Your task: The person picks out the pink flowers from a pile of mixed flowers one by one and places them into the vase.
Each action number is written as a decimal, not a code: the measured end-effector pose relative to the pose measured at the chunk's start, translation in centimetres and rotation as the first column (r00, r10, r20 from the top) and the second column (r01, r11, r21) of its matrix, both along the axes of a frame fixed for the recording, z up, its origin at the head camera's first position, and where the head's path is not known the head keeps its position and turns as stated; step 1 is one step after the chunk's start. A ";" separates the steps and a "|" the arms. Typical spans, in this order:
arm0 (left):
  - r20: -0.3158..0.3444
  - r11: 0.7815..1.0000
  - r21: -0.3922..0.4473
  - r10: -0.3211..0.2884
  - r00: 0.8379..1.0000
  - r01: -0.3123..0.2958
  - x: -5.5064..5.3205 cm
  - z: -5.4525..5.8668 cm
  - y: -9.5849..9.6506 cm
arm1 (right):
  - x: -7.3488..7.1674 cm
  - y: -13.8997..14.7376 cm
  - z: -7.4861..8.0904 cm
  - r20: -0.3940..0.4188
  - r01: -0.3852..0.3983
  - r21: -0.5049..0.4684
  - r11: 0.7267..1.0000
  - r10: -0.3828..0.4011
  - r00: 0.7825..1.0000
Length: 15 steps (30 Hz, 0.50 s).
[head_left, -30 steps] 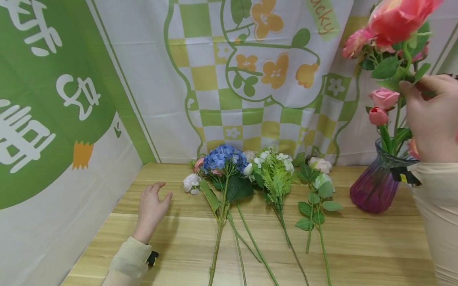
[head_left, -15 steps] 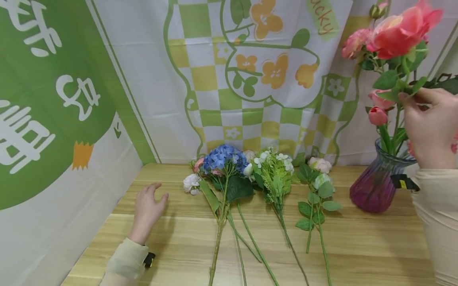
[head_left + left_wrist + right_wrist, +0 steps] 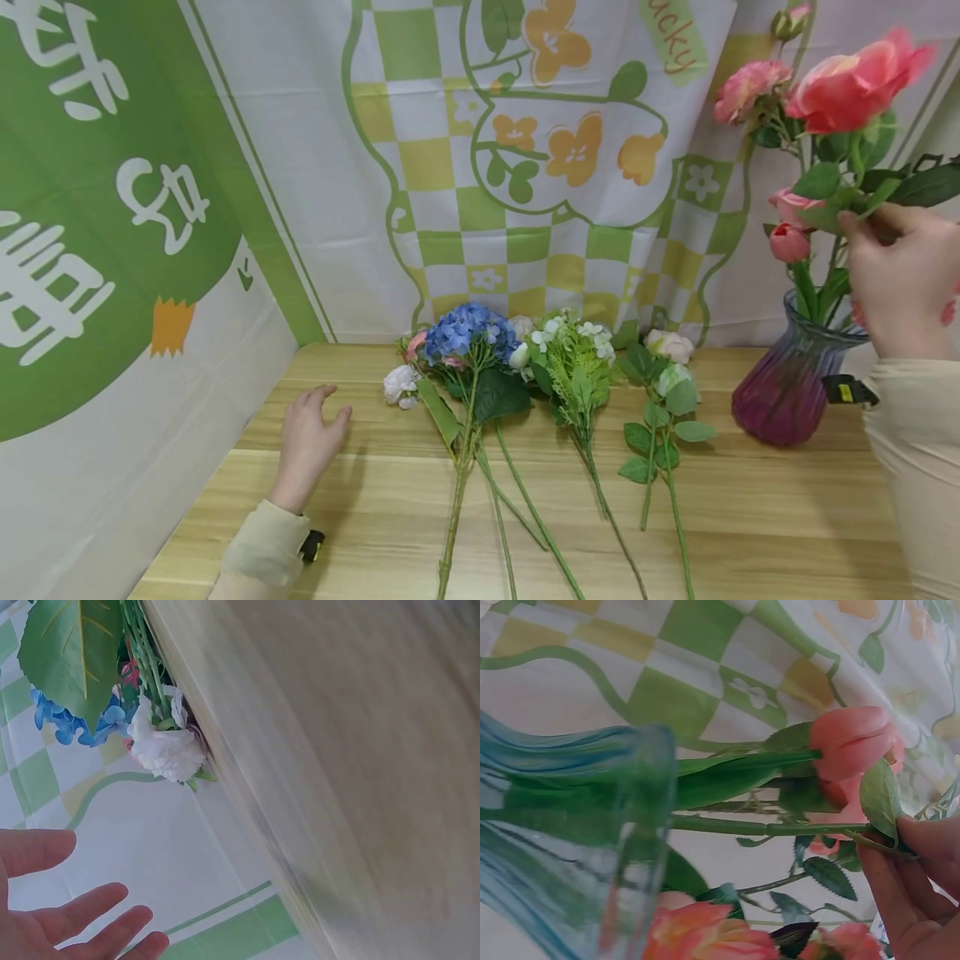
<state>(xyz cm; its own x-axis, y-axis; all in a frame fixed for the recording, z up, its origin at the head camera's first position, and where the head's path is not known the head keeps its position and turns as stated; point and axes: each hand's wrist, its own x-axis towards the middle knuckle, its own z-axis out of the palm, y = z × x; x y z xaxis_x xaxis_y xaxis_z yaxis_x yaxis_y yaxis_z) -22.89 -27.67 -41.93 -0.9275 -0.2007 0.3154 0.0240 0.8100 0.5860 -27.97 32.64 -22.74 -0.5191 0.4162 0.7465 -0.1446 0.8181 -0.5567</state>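
At the upper right of the head view, my right hand [image 3: 906,279] pinches the leafy stem of a large coral-pink artificial rose [image 3: 858,86] between thumb and fingers. In the right wrist view that stem [image 3: 780,828] runs down into the mouth of the glass vase [image 3: 641,825]. The vase is blue at the top and purple below. Beside the stem stand a pink tulip [image 3: 855,740] and other pink flowers. My left hand [image 3: 309,450] hovers at the table's left side, fingers relaxed and holding nothing. Nearest to it lies a white flower [image 3: 401,384].
Across the wooden table [image 3: 360,533] lie a blue hydrangea [image 3: 471,332], a green spray with small white blossoms [image 3: 577,367] and white roses [image 3: 670,346], their stems pointing toward me. A printed cloth [image 3: 315,167] hangs behind.
My right hand has moved down with the coral-pink rose, its bloom now lower above the vase. The left hand has shifted slightly left and stays empty.
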 end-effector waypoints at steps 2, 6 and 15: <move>0.010 1.000 0.000 0.001 1.000 -0.001 0.0 0.0 -0.1 | -0.1 0.2 -0.3 -0.010 -0.002 0.011 1.000 0.002 1.000; 0.027 1.000 -0.001 0.004 1.000 -0.004 0.2 0.1 -0.3 | -0.1 0.7 -1.1 0.008 0.005 0.026 1.000 -0.006 1.000; 0.007 1.000 -0.015 0.004 1.000 -0.004 0.3 0.1 -0.6 | 0.0 1.2 -2.3 0.047 0.014 0.057 0.998 -0.017 0.999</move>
